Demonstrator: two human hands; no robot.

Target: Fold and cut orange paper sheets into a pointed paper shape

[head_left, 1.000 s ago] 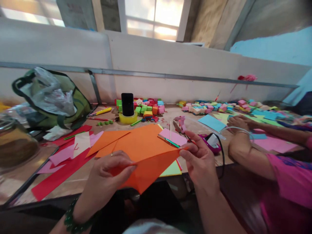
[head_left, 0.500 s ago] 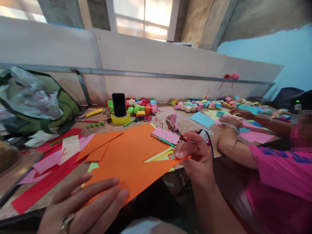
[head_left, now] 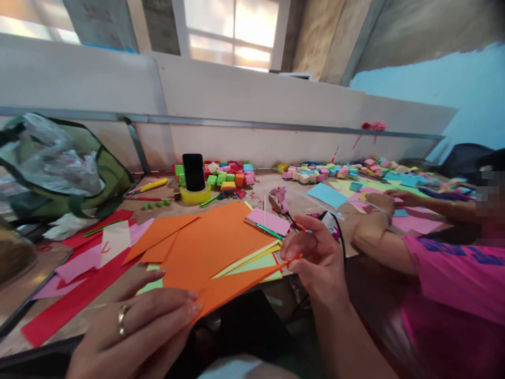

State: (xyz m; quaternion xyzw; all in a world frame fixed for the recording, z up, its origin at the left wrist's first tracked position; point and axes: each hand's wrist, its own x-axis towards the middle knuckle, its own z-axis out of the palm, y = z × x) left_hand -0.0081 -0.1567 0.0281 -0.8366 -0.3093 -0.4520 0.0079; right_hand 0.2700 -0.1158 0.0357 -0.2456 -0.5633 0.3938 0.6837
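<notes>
Near the table's front edge, a sheet of orange paper stretches between my two hands, its near edge folded or tilted up. My left hand, with a ring on one finger, grips the paper's left end, the thumb hidden below. The right end is pinched between the thumb and fingers of my right hand. Behind it more orange sheets lie on the table, with yellow and pale green paper showing at their right. A pink pad with a green pen lies just beyond my right hand.
A phone stands in a yellow tape roll. Small coloured paper blocks line the wall. Red strips and a green bag are left. At right, a co-worker in a pink shirt handles paper.
The orange paper between my hands now shows as a narrower band, uncovering more yellow and green paper behind it. My left hand has closed in on its end; my right hand stays nearly in place.
</notes>
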